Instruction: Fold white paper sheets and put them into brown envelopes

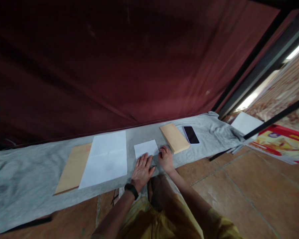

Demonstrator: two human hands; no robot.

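Note:
A small white sheet of paper (pixel 146 148), apparently folded, lies on the grey cloth in front of me. My left hand (pixel 141 171) rests flat over its lower edge, fingers stretched out and thumb apart. At the paper's right edge is my right hand (pixel 165 159), its fingers curled in; whether they grip the edge is hidden. Just beyond the right hand sits a stack of tan envelopes (pixel 174 137). To the left, a large white sheet (pixel 106 159) with a faint crease partly covers a tan envelope (pixel 72 167).
A smartphone (pixel 191 134) lies right of the envelopes. The grey cloth (pixel 22 176) covers a long, narrow surface. Behind it hangs a dark red curtain (pixel 139 73). Black metal bars (pixel 254 56), a white board-like item (pixel 246 122) and a red-and-yellow printed box (pixel 281 142) are at right.

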